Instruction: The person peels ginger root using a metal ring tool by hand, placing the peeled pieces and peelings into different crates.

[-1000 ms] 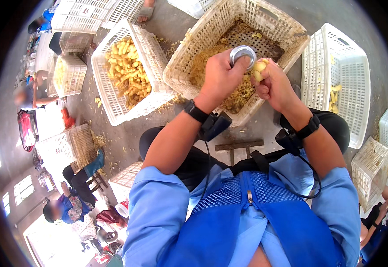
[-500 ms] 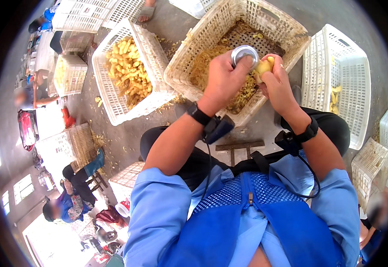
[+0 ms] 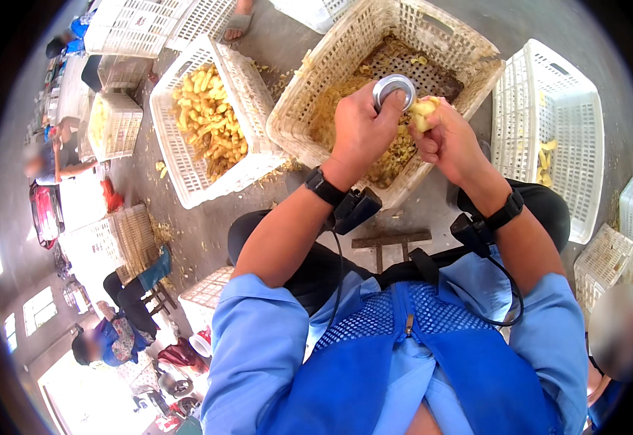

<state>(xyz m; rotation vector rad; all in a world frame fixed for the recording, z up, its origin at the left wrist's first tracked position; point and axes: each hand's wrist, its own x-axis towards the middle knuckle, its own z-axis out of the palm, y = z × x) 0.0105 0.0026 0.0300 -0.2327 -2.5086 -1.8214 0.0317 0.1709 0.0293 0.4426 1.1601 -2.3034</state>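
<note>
My left hand (image 3: 362,125) is closed on a round silver metal tool (image 3: 394,93), its thumb over the rim. Close beside it, my right hand (image 3: 453,141) grips a peeled, pale yellow knobby root (image 3: 424,113) that looks like ginger. Tool and root almost meet; whether they touch I cannot tell. Both hands are over a large dirty-white plastic crate (image 3: 298,101), which holds yellow peelings (image 3: 331,109) and scraps.
Left of the big crate stands a white crate (image 3: 175,156) of yellow-brown roots (image 3: 211,123). To the right is another white crate (image 3: 585,145) with a few yellow pieces (image 3: 546,156). A small wooden stool (image 3: 390,239) lies between my knees. Other people sit at the far left.
My right hand has turned the root, so its pale, peeled side now faces up and its fingers curl underneath. My left hand with the metal tool has shifted slightly left.
</note>
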